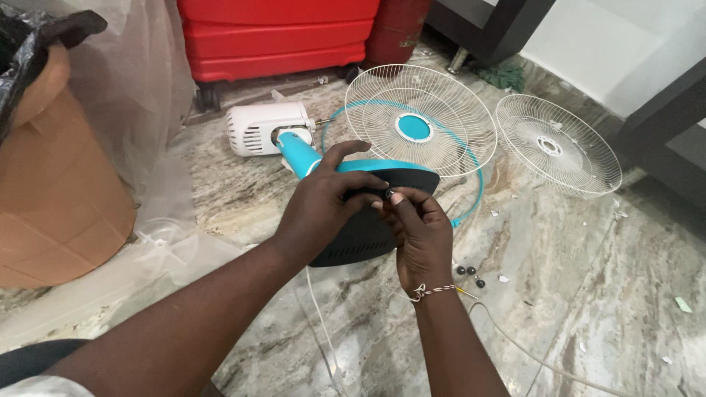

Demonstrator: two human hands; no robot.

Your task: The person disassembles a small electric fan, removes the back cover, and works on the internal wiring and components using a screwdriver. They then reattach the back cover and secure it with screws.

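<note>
The dark round fan base (364,235), rimmed in teal, is held tilted on edge near the middle of the view, its underside turned toward the camera and its teal neck (298,153) running off toward ten o'clock to the white motor housing (257,126) on the marble floor (588,279). The left hand (323,202) is spread wide over the base's upper left part, fingers laid across the rim at about twelve o'clock. The right hand (421,231) is closed narrowly, thumb and forefinger pinched on a small dark screw or cap (388,193) at the upper edge of the underside; what exactly is pinched is too small to be told. Both hands touch the base, but the right is the one on the small part, which lies at roughly eleven o'clock from its palm. A few small dark pieces (471,274) are seen on the floor at about four o'clock from the right wrist. Two white wire guards (419,121) (557,143) lie flat beyond the base, at twelve and two o'clock, well apart from the hands.
</note>
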